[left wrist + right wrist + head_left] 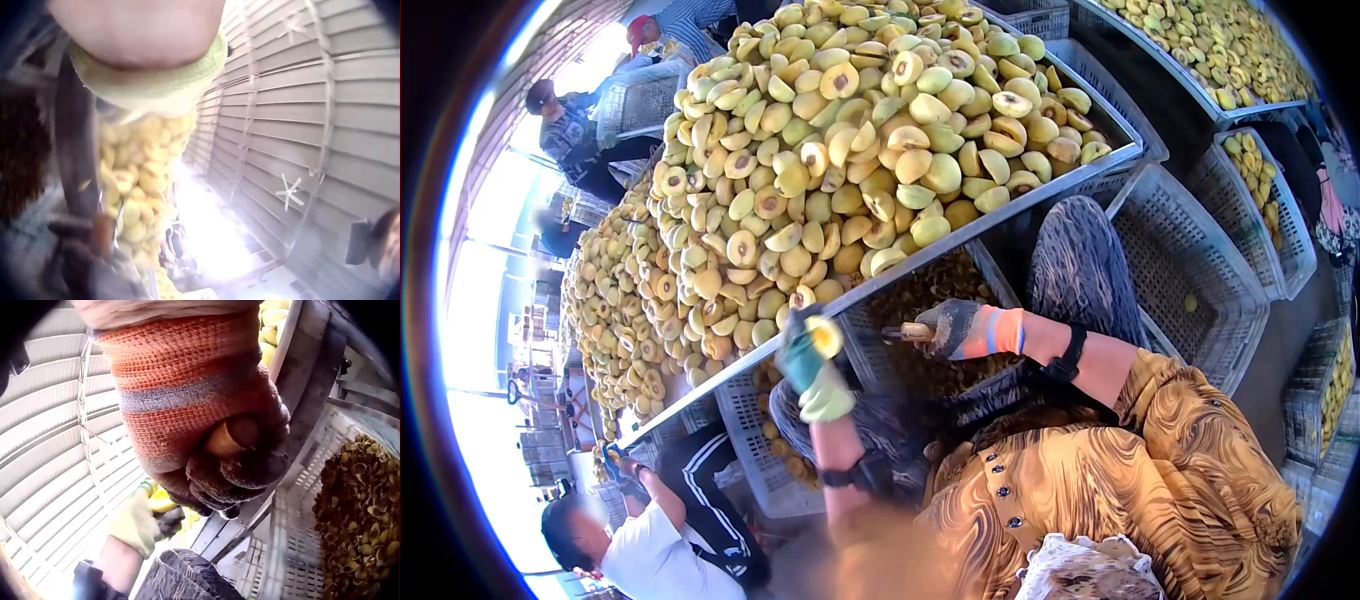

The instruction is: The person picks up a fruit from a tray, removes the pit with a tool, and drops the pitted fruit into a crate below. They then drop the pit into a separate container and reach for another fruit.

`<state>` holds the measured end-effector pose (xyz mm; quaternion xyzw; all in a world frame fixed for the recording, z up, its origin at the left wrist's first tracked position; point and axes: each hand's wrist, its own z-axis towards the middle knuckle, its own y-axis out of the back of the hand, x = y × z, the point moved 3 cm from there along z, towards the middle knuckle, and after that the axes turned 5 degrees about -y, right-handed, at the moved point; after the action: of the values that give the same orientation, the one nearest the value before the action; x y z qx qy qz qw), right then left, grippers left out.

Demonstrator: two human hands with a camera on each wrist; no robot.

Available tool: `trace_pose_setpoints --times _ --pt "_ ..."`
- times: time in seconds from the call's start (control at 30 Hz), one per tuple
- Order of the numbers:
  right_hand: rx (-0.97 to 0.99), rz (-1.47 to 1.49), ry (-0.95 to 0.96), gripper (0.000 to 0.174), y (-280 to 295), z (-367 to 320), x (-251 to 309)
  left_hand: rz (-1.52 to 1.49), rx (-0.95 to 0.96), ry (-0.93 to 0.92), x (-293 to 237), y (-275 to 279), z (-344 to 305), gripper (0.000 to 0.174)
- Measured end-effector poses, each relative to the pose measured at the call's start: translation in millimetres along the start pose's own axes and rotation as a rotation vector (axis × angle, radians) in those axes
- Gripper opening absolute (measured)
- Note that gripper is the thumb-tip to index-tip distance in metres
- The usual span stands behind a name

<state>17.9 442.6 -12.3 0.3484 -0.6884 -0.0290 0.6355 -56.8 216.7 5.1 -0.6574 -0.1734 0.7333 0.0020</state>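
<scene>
My left hand, in a pale green glove, grips a yellow peach half beside the metal edge of the heaped table. The right wrist view shows the same peach half between the gloved fingers. My right hand, in an orange-cuffed glove with dark fingers, holds a small tool by its wooden handle. A thin metal end sticks out toward the left hand. From the right wrist, the handle's butt shows inside curled fingers. The left wrist view is blurred, with mostly the glove cuff visible.
Halved peaches lie heaped on a metal-rimmed table. Below its edge, a crate holds brown pits and scraps. Another crate stands at right. A person in a white shirt sits at lower left.
</scene>
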Motion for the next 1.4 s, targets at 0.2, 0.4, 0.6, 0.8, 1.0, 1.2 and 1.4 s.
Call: trace_pose_setpoints --times 0.2,0.4,0.6,0.8,1.0,1.2,1.4 --pt "-0.082 0.227 0.064 0.039 -11.4 0.3 -13.4 1.857 -0.205 -0.812 -89.8 31.5 13.9 0.062" --pt "-0.33 1.051 0.196 0.033 26.0 8.1 -20.1 1.268 0.399 -1.147 -27.7 -106.5 34.4 0.043" --pt "-0.268 1.672 0.225 0.052 40.0 7.8 -43.0 1.414 0.72 -1.071 48.1 -167.1 75.1 0.048" --pt "-0.226 1.38 0.112 0.046 46.4 4.7 -33.4 1.101 0.679 -0.769 34.8 -155.1 67.5 0.038" --pt "-0.632 0.994 0.149 0.03 53.1 12.6 -36.5 0.629 0.706 -0.528 16.5 -150.5 38.2 0.037" --pt "-0.526 0.502 0.182 0.033 32.7 22.9 -37.2 0.46 0.733 -0.294 -11.5 -121.8 -12.1 0.027" --pt "-0.263 0.701 -0.229 0.056 -2.3 34.1 -28.3 -0.437 0.524 0.214 7.2 -106.9 -45.7 0.029"
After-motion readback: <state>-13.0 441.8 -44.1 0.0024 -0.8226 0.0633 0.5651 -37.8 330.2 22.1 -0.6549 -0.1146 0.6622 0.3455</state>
